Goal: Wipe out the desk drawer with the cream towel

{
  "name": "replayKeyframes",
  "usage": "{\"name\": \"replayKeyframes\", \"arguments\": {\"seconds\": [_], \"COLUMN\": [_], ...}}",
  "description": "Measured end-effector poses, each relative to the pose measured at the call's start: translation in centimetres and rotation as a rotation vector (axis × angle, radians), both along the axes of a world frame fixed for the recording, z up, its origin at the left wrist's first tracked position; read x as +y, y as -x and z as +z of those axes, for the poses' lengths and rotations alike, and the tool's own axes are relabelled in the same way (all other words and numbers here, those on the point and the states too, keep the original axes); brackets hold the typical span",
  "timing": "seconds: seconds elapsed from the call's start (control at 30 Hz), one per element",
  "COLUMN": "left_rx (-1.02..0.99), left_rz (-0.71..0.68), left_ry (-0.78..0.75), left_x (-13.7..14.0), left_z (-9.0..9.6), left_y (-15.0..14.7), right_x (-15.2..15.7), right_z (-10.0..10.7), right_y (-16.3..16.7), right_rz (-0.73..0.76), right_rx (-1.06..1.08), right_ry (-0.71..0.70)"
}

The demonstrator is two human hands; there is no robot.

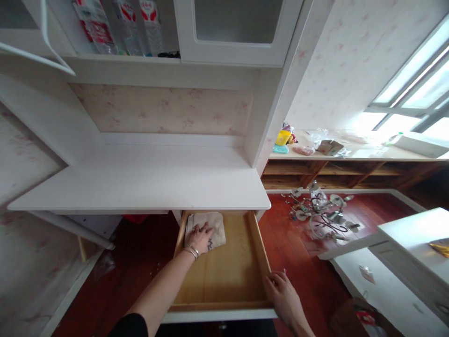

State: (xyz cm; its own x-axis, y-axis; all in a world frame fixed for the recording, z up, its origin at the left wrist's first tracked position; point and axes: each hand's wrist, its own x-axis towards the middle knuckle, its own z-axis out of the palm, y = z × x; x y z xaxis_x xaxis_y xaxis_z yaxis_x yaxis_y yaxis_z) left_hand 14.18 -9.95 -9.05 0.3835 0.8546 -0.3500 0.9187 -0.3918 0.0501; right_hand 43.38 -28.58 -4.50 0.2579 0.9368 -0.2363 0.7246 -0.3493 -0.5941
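Observation:
A pulled-out wooden drawer with a white front extends from under the white desk. In its back left corner lies a folded beige cloth with a dark print. My left hand rests flat on top of this cloth, fingers spread, bracelets at the wrist. At the drawer's front right corner, my right hand has its fingers curled over the side wall. The inside of that grip is partly hidden.
The white desktop sits above the drawer, under a cabinet holding plastic bottles. A chandelier lies on the red floor at right. A white furniture piece stands nearby, and a low shelf carries clutter by the window.

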Motion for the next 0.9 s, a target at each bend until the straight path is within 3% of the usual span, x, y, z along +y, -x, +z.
{"name": "replayKeyframes", "arguments": {"seconds": [0.23,0.47,0.67,0.8,0.9], "left_rx": [-0.051,-0.125,-0.133,-0.130,-0.160], "left_rz": [-0.077,-0.215,-0.280,-0.430,-0.489], "left_ry": [0.061,0.099,0.166,0.199,0.201], "left_x": [0.0,-1.4,-5.2,-9.6,-11.0], "left_z": [-0.6,0.4,1.3,1.8,2.4], "left_y": [-6.5,-12.8,-11.6,-10.3,-9.6], "right_x": [0.2,0.0,0.0,0.0,0.0], "right_z": [0.4,0.6,0.4,-0.4,-0.8], "right_y": [0.2,0.2,0.1,-0.3,-0.4], "right_rz": [-0.014,-0.019,-0.012,0.010,0.005], "right_rx": [-0.012,0.003,-0.003,0.005,0.005], "right_ry": [-0.010,-0.032,-0.020,-0.017,-0.029]}}
